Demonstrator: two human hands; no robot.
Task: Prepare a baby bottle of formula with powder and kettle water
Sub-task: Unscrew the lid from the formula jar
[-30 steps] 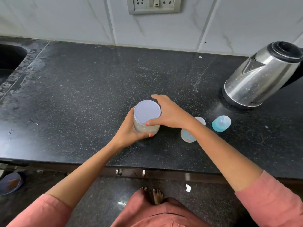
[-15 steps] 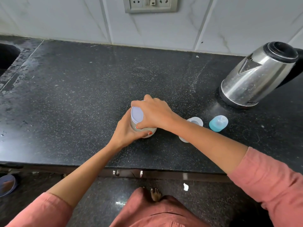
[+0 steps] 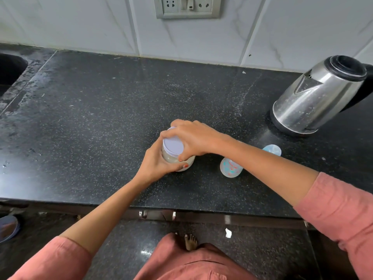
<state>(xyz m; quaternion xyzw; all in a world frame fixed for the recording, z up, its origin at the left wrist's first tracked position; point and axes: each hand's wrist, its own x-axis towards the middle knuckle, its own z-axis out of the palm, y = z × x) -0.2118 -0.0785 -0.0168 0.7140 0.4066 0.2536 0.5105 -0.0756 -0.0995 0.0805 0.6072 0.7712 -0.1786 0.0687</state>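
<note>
Powder jar (image 3: 170,157): upright on black counter (image 3: 101,128), near centre
Left hand (image 3: 159,164): fingers wrapped round jar body
Right hand (image 3: 193,138): fingers curled over lavender lid (image 3: 173,146)
Baby bottle (image 3: 231,167): just right of jar, partly under right forearm
Kettle (image 3: 319,98): far right, well apart

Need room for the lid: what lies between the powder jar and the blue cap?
The baby bottle stands there, its top hidden by the right forearm, in the head view.
</note>
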